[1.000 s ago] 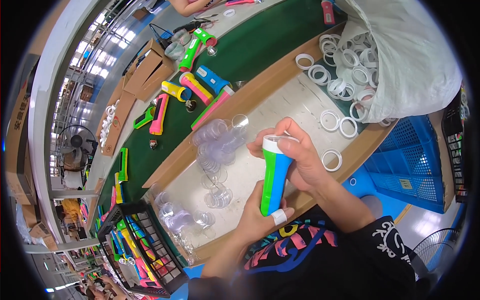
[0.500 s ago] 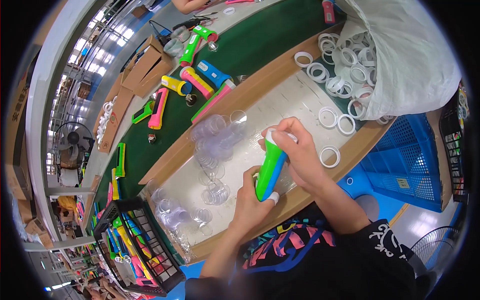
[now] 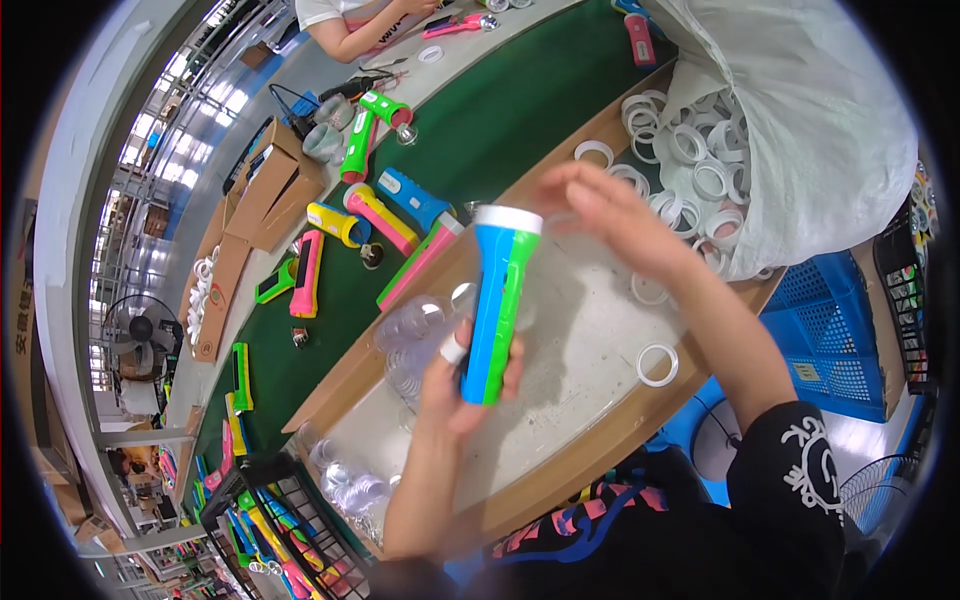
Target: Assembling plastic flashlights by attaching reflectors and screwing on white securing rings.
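Upright over the shallow tray (image 3: 585, 345), a blue and green flashlight (image 3: 492, 310) with a white ring round its wide head is held in my left hand (image 3: 447, 385). The fingers wrap its lower body, and a white band sits on one finger. My right hand (image 3: 610, 215) is off the flashlight, to its right, with fingers stretched out and somewhat blurred; it seems to hold nothing. Near it lie loose white rings (image 3: 657, 365) and a heap of them (image 3: 705, 150) spilling from a white sack (image 3: 800, 130). Clear round lenses (image 3: 410, 335) lie in the tray behind my left hand.
A green belt (image 3: 480, 130) carries several coloured flashlights (image 3: 383, 218) beyond the tray. A black crate (image 3: 290, 520) of flashlights stands at lower left, a blue crate (image 3: 825, 320) at right. Cardboard boxes (image 3: 270, 185) are at far left. A co-worker's arm (image 3: 360, 38) shows at the top.
My right hand has let go of the flashlight's head and moved up and right. My left hand has shifted left and turned the flashlight more upright, showing its blue side.
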Motion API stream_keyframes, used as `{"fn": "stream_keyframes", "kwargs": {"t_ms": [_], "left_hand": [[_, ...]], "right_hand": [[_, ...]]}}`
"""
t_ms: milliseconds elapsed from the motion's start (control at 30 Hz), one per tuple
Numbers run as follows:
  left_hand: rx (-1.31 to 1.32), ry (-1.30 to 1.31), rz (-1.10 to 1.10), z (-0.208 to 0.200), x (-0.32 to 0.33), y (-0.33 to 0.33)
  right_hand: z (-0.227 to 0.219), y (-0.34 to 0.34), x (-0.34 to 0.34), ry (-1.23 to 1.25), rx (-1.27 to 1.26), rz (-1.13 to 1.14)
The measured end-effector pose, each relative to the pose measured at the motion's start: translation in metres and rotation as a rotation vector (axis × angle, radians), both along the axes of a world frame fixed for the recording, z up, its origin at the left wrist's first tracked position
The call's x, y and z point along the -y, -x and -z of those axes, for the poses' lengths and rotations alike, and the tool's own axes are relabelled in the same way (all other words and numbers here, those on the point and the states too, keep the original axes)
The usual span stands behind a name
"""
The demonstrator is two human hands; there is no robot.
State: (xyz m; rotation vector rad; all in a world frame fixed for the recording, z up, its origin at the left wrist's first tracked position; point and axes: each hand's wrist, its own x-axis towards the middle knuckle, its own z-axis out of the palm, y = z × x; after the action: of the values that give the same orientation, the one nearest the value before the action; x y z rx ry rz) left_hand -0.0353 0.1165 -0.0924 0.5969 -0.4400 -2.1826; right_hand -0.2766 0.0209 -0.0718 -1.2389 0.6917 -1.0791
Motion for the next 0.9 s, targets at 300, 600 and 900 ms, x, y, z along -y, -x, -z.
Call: {"fn": "stream_keyframes", "kwargs": {"t_ms": [300, 600, 900], "left_hand": [[0.66, 0.319, 0.0, -0.036, -0.05, 0.056], [-0.333, -0.109, 0.214, -0.036, -0.117, 0.06], [0.812, 0.388, 0.057, -0.034, -0.11, 0.054]], "right_hand": [[-0.015, -0.042, -0.063, -0.265, 0.516, -0.002], [-0.003, -0.063, -0.112, -0.289, 1.047, -0.31], [-0.003, -0.049, -0.12, -0.087, 0.656, -0.1]]}}
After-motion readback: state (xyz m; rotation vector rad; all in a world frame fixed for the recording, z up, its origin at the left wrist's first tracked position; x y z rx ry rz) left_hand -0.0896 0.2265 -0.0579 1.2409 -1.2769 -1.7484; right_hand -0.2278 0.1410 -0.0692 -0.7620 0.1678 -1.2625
